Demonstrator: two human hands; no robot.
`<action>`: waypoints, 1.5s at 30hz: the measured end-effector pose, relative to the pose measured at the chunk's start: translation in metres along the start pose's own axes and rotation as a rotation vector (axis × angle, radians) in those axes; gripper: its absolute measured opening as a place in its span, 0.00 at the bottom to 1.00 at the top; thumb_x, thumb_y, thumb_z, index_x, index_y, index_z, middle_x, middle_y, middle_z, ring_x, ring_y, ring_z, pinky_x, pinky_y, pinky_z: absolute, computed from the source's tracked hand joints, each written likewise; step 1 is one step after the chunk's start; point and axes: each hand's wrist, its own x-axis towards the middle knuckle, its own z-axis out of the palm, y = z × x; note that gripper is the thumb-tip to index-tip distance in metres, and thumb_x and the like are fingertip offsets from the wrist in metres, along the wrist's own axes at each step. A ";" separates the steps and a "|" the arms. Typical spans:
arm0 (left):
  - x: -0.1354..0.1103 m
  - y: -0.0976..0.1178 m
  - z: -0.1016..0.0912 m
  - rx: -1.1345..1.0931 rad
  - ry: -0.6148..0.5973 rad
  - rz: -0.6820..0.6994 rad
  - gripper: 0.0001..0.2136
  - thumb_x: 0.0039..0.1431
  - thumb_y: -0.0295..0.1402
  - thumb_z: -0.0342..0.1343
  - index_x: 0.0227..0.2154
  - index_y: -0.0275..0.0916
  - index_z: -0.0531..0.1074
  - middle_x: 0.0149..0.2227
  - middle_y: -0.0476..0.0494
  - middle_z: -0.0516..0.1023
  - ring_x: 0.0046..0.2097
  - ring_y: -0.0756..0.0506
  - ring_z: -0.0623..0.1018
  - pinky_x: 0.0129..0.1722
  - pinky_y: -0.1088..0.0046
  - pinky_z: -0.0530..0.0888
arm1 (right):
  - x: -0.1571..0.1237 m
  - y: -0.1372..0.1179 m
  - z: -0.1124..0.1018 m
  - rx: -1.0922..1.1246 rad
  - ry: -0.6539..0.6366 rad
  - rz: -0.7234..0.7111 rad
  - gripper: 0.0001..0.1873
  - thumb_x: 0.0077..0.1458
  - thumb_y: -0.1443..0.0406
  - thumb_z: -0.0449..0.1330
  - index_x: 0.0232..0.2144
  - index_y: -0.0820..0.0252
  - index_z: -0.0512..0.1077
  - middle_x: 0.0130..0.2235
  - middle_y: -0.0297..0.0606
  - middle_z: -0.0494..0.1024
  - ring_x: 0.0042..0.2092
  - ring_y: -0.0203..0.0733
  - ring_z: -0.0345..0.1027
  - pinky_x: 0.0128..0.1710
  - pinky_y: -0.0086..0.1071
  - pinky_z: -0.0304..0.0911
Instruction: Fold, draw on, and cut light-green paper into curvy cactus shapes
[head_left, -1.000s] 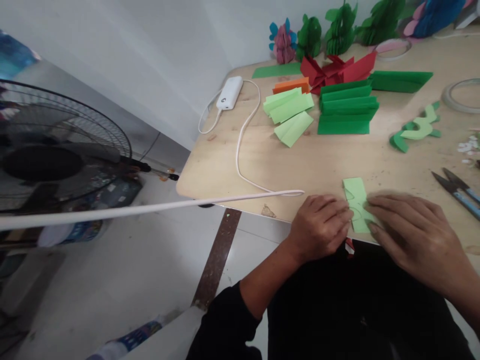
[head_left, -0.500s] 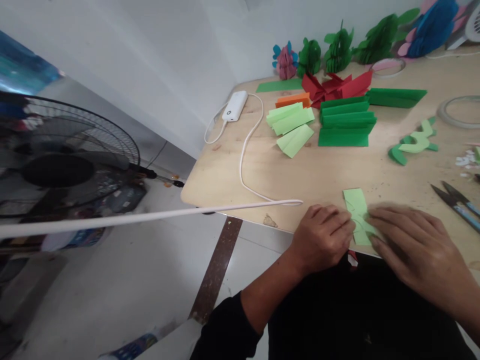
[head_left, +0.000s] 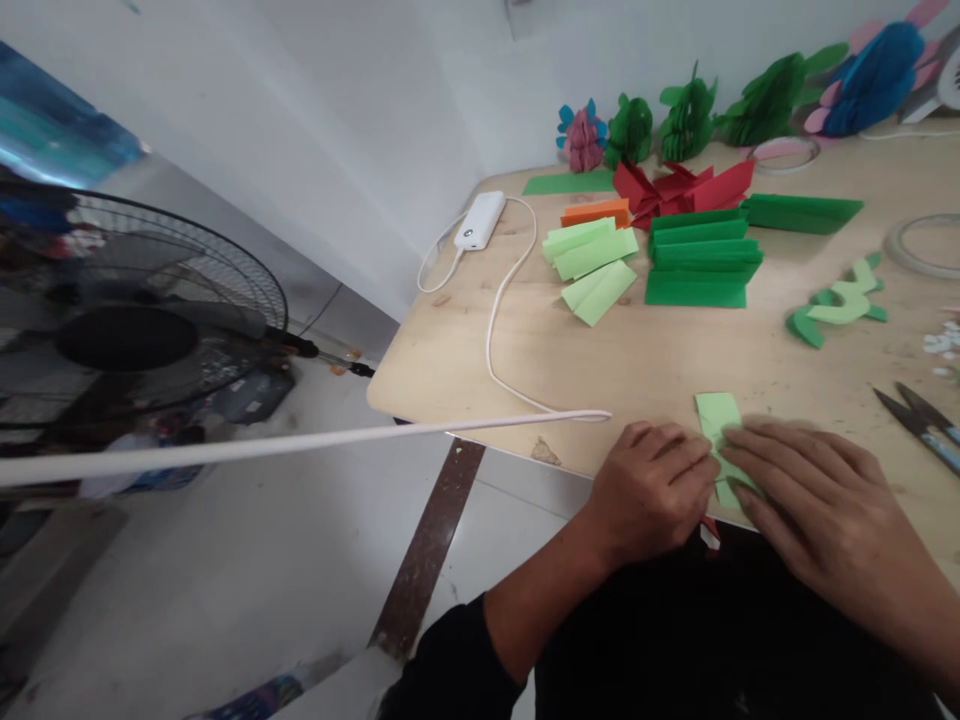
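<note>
A light green strip of paper (head_left: 716,408) with curved lines on it lies at the table's front edge, between my two hands. My left hand (head_left: 660,485) is closed, its curled fingers gripping the strip's left edge; the fingertips are partly hidden. On the strip's right side lies my right hand (head_left: 832,490), flat, with fingers stretched out over the paper and covering part of it. To the right of that hand rests a pair of scissors (head_left: 926,425) with its blades apart.
Folded light green papers (head_left: 596,255), dark green papers (head_left: 705,265), red paper (head_left: 682,192) and orange paper (head_left: 596,213) lie farther back. Wavy green cutouts (head_left: 840,300) are at right. A white cable (head_left: 495,310) runs from a power bank (head_left: 480,222) across the front-left edge. A fan (head_left: 127,330) stands left.
My right hand has slid left across the strip, toward my left hand, and covers more of it. The whole view has shifted slightly downward and to the right.
</note>
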 end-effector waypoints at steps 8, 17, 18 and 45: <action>0.009 -0.006 -0.007 -0.129 0.039 -0.130 0.12 0.66 0.33 0.52 0.45 0.37 0.78 0.52 0.42 0.81 0.57 0.42 0.74 0.55 0.61 0.71 | 0.001 -0.001 -0.001 -0.012 -0.014 0.007 0.22 0.61 0.66 0.57 0.57 0.56 0.71 0.52 0.44 0.81 0.56 0.54 0.72 0.54 0.51 0.62; 0.013 -0.011 -0.005 -0.012 -0.073 -0.061 0.14 0.68 0.37 0.48 0.48 0.36 0.74 0.58 0.42 0.76 0.60 0.40 0.70 0.55 0.58 0.67 | 0.003 0.001 -0.001 -0.055 0.005 -0.053 0.16 0.61 0.66 0.57 0.52 0.62 0.73 0.51 0.47 0.81 0.54 0.54 0.71 0.53 0.49 0.62; 0.013 -0.011 -0.006 -0.009 -0.083 -0.062 0.14 0.69 0.37 0.47 0.48 0.36 0.74 0.58 0.42 0.76 0.60 0.40 0.70 0.56 0.58 0.66 | 0.003 0.001 -0.001 -0.053 0.007 -0.054 0.16 0.61 0.66 0.57 0.51 0.62 0.73 0.51 0.47 0.81 0.54 0.54 0.71 0.53 0.48 0.62; 0.014 -0.009 -0.005 -0.021 -0.091 -0.105 0.15 0.69 0.37 0.47 0.48 0.37 0.75 0.58 0.41 0.76 0.61 0.39 0.69 0.56 0.57 0.65 | 0.005 -0.002 -0.004 0.016 -0.020 0.030 0.20 0.60 0.67 0.60 0.55 0.57 0.72 0.51 0.45 0.82 0.54 0.56 0.73 0.51 0.50 0.62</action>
